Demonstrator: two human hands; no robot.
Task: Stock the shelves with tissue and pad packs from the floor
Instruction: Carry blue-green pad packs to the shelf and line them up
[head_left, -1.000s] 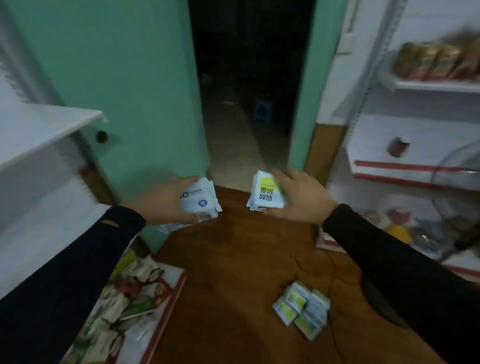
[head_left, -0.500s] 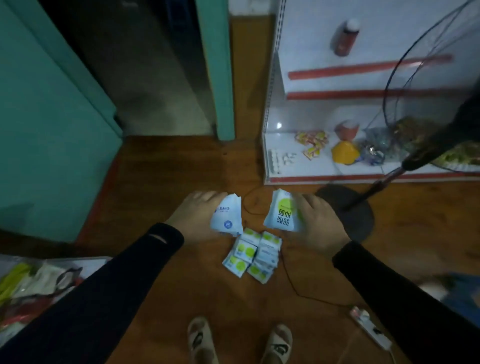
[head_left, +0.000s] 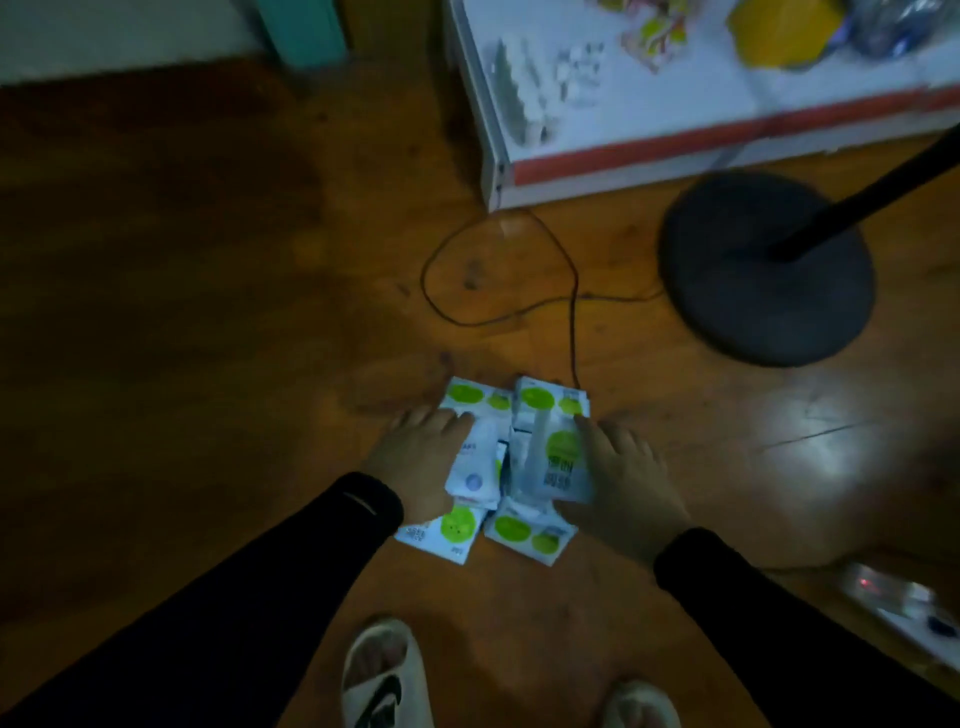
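Several small white tissue packs with green circles lie in a pile (head_left: 543, 402) on the wooden floor. My left hand (head_left: 415, 462) grips a white pack with a blue mark (head_left: 474, 465) right over the pile's left side. A white pack with a green circle and a QR code (head_left: 558, 460) is gripped in my right hand (head_left: 623, 483) over the pile's right side. Both held packs touch or nearly touch the pile; which, I cannot tell. The lowest white shelf (head_left: 649, 109) with a red front strip stands at the upper right.
A fan's round black base (head_left: 763, 270) and slanting pole stand right of the pile, with a black cable (head_left: 519, 306) looping across the floor beyond the packs. Small goods lie on the low shelf. A power strip (head_left: 904, 608) sits at the right edge. My sandalled feet (head_left: 384, 675) are below.
The view has dropped from the doorway to the floor. Both hands, still holding their packs, have come down onto the pile.
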